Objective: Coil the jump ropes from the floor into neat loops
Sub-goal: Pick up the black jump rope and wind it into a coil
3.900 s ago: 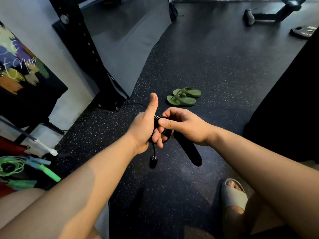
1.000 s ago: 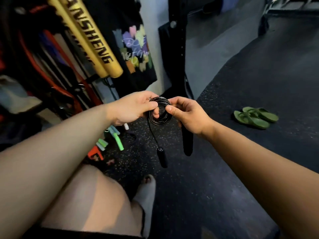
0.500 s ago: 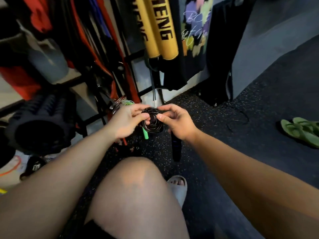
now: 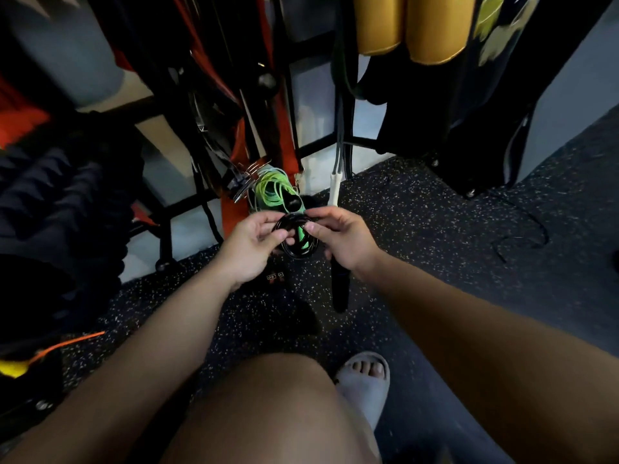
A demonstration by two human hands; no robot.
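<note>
A small coil of thin, glossy black jump-rope cord (image 4: 296, 254) is held above the speckled rubber floor (image 4: 435, 229), its rim pinched on either side by the left hand (image 4: 249, 244) and the right hand (image 4: 341, 241). It is judged light, slick and springy; opposite sides should be gripped so the loops cannot spring open.

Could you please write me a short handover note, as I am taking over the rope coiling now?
Left hand: pinches the black rope coil on its left side.
Right hand: pinches its right side; a black handle hangs below this hand.
Done: black rope wound into a small loop, held above the floor; a green rope lies in loops by the rack.
Left: set the black coil down; a thin dark cord, perhaps another rope, lies loose on the floor to the right.
</note>
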